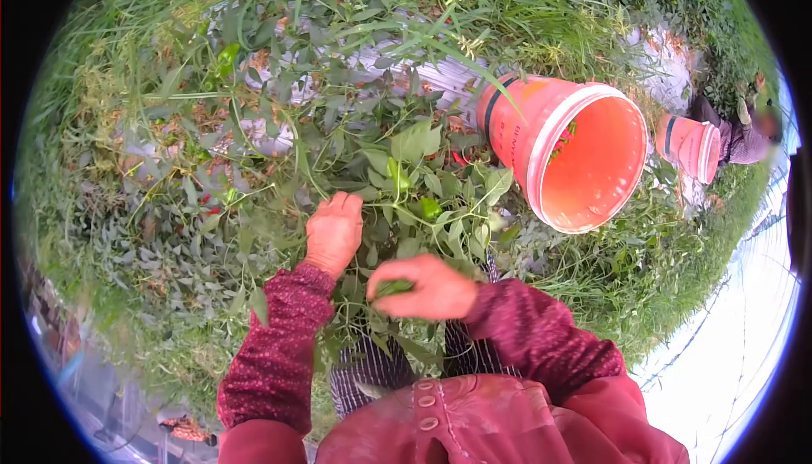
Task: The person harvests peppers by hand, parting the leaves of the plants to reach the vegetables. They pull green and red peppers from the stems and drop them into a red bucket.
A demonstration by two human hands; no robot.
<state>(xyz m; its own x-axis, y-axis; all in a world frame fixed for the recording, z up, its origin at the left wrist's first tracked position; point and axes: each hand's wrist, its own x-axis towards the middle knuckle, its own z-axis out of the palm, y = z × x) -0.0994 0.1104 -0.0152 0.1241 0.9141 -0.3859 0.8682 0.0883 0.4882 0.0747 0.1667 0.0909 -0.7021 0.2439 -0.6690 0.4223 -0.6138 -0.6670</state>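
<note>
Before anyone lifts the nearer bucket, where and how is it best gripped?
The nearer bucket is probably best hooked by its white rim, coming from the wearer's side: it opens that way, and the rim stands wider than the tapering body.

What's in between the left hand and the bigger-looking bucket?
In the head view, a leafy plant fills the gap between the left hand and the bigger-looking bucket, with green peppers among its leaves.

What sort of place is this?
Probably a vegetable plot, likely growing peppers: green pods hang among leafy plants, pale sheeting covers some of the ground, and a large red bucket holds some green produce.
</note>
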